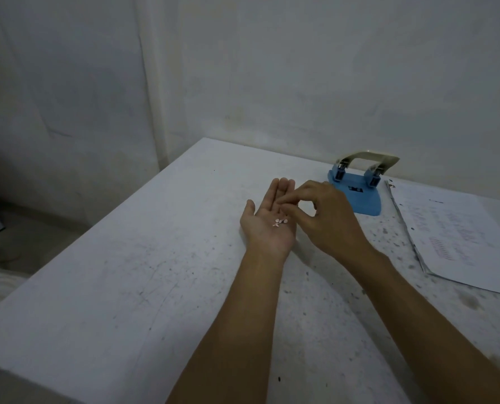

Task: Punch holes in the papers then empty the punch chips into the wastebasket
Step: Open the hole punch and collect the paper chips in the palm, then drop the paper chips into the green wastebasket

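My left hand [267,221] lies palm up on the white table [126,272], fingers flat, with several small pale punch chips [279,222] resting in the palm. My right hand [323,217] hovers over it, thumb and forefinger pinched together just above the left fingers; whether a chip is between them I cannot tell. The blue hole punch [359,186] with a cream lever stands behind my right hand near the wall. A stack of printed papers [458,234], with punched holes along its left edge, lies at the right.
The table's left edge runs diagonally from the far corner to the lower left, with floor beyond it. A white wall stands close behind the punch. Dark specks dot the tabletop. No wastebasket is in view.
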